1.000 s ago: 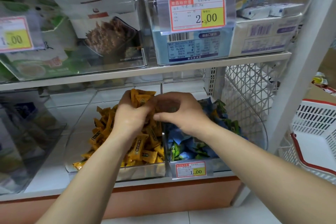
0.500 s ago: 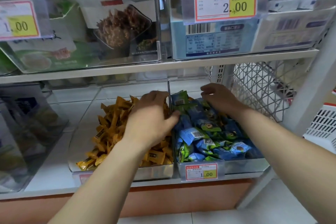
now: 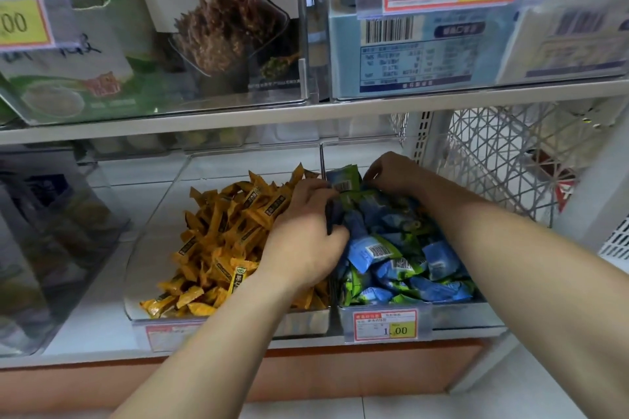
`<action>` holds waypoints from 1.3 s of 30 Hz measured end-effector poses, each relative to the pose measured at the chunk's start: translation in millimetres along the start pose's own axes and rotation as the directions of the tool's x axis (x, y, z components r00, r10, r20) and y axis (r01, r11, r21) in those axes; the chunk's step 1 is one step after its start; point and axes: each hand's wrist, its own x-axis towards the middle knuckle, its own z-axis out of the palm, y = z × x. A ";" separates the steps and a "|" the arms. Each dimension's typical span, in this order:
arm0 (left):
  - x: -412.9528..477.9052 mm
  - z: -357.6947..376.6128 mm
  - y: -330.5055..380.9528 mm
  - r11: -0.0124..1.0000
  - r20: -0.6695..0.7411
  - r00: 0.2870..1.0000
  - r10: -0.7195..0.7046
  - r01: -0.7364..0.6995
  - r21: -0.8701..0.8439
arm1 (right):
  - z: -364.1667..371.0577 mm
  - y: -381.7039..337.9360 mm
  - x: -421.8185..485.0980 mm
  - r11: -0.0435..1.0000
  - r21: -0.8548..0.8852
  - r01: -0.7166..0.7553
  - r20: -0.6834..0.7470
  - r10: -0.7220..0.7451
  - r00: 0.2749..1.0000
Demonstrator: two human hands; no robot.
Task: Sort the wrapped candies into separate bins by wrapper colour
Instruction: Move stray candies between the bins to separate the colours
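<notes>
Having shifted from yellow bin to blue bin, left grip is clenching blue candies at its left edge; right grip is working the back, hold indeterminable.

Hands parted, off the orange candies.
My left hand now curls into the blue-green candies; right hand went to their bin's back edge.

Bright, soft and even. Faint shadow under the upper shelf. Shiny glare on the clear boxes. Blurry at the left, bent at the edges.
</notes>
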 end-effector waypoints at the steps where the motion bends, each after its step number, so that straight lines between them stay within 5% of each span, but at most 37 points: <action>1: 0.4 -0.4 -0.1 1.000 0.004 1.000 -0.002 0.002 0.000 | -1.1 0.6 -1.5 1.000 0.007 -0.004 -0.017 0.004 1.000; 7: 0.5 -2.0 2.1 1.000 0.018 1.000 -0.007 0.007 -0.006 | -18.3 3.8 -28.9 0.994 0.105 0.013 -0.078 -0.005 0.997; 15: -0.5 -10.8 8.9 1.000 -0.057 0.998 0.005 -0.005 0.004 | -43.0 -16.3 -107.5 0.929 0.362 0.079 -0.377 0.068 0.924; 19: -3.8 -17.8 31.2 0.993 -0.127 0.986 0.108 -0.113 -0.034 | -47.7 -36.4 -155.1 0.614 0.778 0.135 -0.240 0.092 0.966; 22: -6.9 -20.9 43.4 0.961 -0.118 0.977 0.178 -0.198 -0.191 | -49.8 -43.9 -174.4 0.490 0.854 0.176 -0.191 -0.019 0.981; 26: -1.8 -39.0 26.7 0.990 -0.246 0.966 0.083 -0.108 -0.090 | -59.0 -26.4 -162.3 0.635 0.750 0.187 -0.316 0.096 0.944; 29: 0.5 -56.3 -4.8 0.986 -0.300 0.951 -0.070 0.112 0.122 | -60.7 2.8 -131.4 0.845 0.535 0.022 -0.383 0.219 0.897; 32: -0.8 -60.5 -14.9 0.977 -0.306 0.944 -0.126 0.171 0.124 | -49.4 27.0 -101.4 0.972 0.190 -0.134 -0.187 0.170 0.968; 35: -2.6 -43.7 -0.5 0.998 -0.173 0.983 -0.059 0.060 -0.001 | -30.8 39.7 -79.8 0.985 -0.022 -0.170 -0.012 0.170 0.985; 39: -4.2 -14.4 8.8 0.990 0.048 0.989 -0.139 0.139 -0.001 | -17.9 46.3 -59.4 0.966 -0.202 -0.163 0.002 0.166 0.986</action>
